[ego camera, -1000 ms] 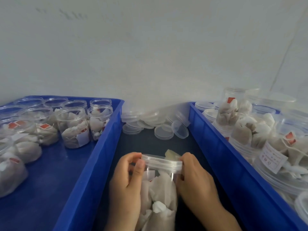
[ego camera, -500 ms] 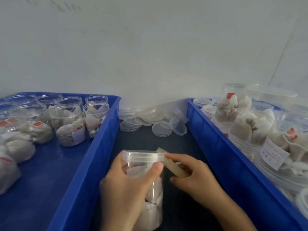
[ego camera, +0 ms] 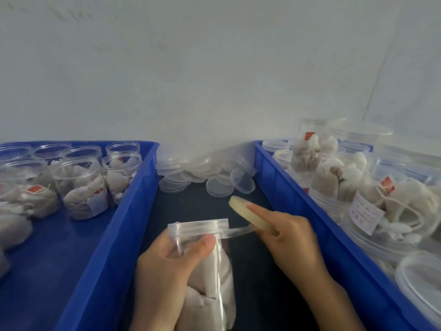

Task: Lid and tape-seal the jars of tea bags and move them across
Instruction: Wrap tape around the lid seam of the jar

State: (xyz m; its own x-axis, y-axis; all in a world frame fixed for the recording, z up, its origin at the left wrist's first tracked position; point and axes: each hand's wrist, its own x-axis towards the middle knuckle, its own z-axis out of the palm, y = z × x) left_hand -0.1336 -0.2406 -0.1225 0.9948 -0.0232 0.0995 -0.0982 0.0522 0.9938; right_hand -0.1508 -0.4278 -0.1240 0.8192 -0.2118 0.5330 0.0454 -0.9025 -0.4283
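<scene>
Head view: lidded jar [ego camera: 210,271] of tea bags on dark surface between two blue crates, gripped below lid [ego camera: 198,229] by left hand [ego camera: 167,266]. Tape strip [ego camera: 238,231] stretched from lid rim to tape roll [ego camera: 248,215] pinched in right hand [ego camera: 291,237]. Loose lids [ego camera: 202,175] piled behind jar. Open jars [ego camera: 78,185] in left crate [ego camera: 119,223]; right crate [ego camera: 298,199] heaped with filled jars.

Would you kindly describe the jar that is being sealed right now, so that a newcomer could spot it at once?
Look at the dark strip of table between the two blue crates. The jar is in the near part of that strip, gripped by the left hand. Unlike the open jars in the left crate, it has a lid on, and a strip of clear tape runs from its lid to the roll in the right hand.
</scene>
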